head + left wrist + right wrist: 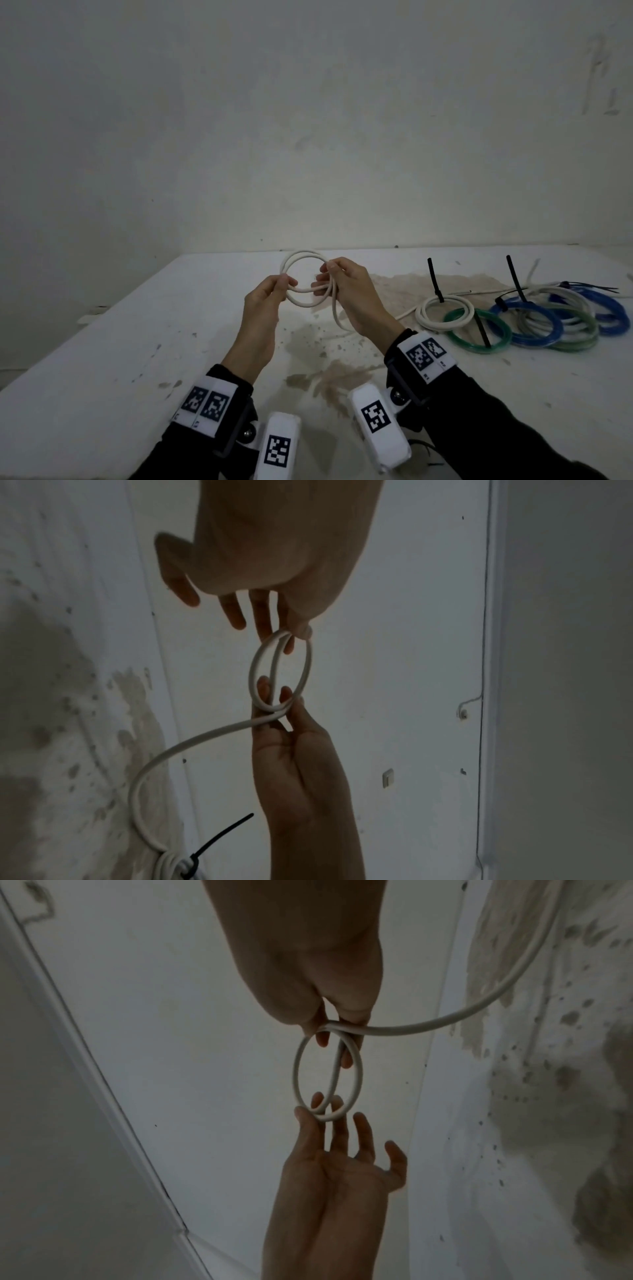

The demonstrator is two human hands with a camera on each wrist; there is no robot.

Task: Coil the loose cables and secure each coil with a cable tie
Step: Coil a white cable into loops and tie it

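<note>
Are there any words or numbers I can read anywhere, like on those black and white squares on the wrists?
No words or numbers can be read.
The wrist bands and carry square black-and-white code patterns, not letters.
Small marks beneath those patterns are too blurred to read.
The cables carry no readable print.

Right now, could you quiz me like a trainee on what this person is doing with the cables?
1. True or false: the white cable is held up by both hands.
2. Which holds the side where the loose tail leads off? A left hand B right hand
3. What black thing stands up from the tied white coil on the table?

Key: 1 true; 2 B; 3 a cable tie.
</note>
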